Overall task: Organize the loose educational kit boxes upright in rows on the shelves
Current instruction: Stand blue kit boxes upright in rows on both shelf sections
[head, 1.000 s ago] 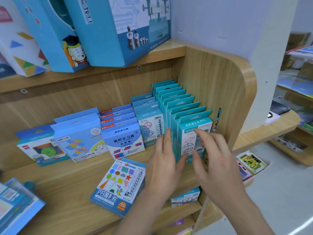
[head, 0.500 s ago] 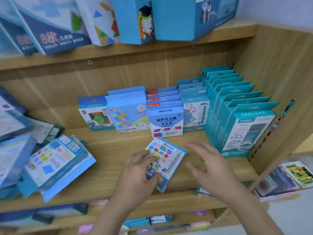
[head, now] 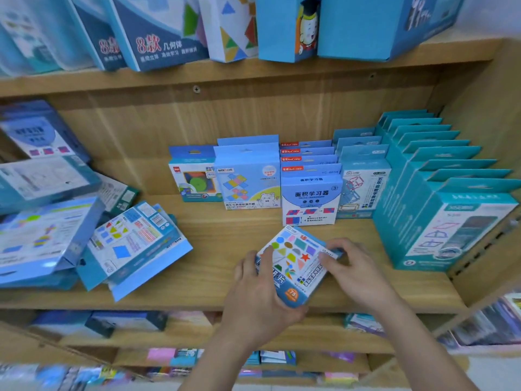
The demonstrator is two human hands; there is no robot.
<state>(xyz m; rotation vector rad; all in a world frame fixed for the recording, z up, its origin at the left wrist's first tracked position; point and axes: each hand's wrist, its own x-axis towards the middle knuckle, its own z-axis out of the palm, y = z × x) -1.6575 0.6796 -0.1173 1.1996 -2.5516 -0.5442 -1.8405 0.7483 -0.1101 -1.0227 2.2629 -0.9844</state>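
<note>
A flat blue-and-white box printed with coloured shapes [head: 293, 259] lies near the front of the wooden shelf [head: 214, 230]. My left hand [head: 258, 300] grips its left and near edge, thumb on its face. My right hand [head: 353, 269] pinches its right corner. Behind it several rows of kit boxes stand upright: a white-and-blue row [head: 310, 198], a light blue row [head: 248, 179], a box with a green circle [head: 193, 179], a cube-frame row [head: 362, 182] and a long teal row [head: 448, 215] against the right wall.
A heap of loose blue boxes [head: 84, 230] lies tumbled at the shelf's left. Large blue boxes [head: 169, 32] stand on the shelf above. Lower shelves [head: 197, 331] hold more packets. The wooden side panel [head: 496, 131] closes the right end.
My view has swung left and down from the teal row. Both hands left that row, reached the flat shape box and took hold of it, one on each side.
</note>
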